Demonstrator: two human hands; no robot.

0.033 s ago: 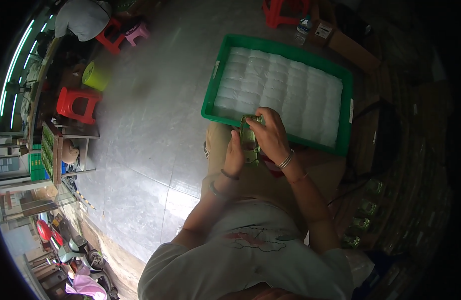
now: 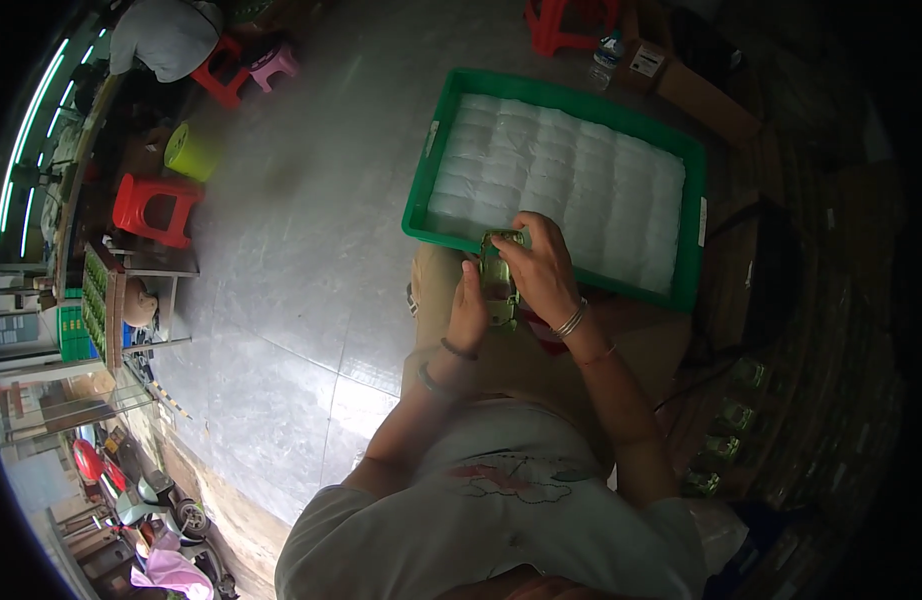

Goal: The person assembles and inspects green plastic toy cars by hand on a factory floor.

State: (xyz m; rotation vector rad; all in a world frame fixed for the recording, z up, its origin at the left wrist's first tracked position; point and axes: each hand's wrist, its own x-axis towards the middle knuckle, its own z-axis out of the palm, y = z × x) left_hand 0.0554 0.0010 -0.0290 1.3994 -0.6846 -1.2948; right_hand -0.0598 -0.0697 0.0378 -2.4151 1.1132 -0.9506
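Note:
A clear, yellow-green box-shaped piece (image 2: 499,284) is held upright above my lap; its exact kind I cannot make out. My left hand (image 2: 468,315) grips its left side, thumb along the edge and the other fingers hidden behind. From the right, my right hand (image 2: 543,272) closes on its upper end, fingers bent over the top. Just beyond the hands is a green plastic crate (image 2: 691,245), its near rim by my knees. Rows of white, soft-looking wrapped packs (image 2: 561,165) fill the crate.
Several similar green clear pieces (image 2: 723,444) lie at the lower right. Cardboard boxes (image 2: 706,100) and a water bottle (image 2: 606,60) stand beyond the crate. Red stools (image 2: 156,208), a yellow-green bin (image 2: 189,152) and a seated person (image 2: 166,40) are at the left.

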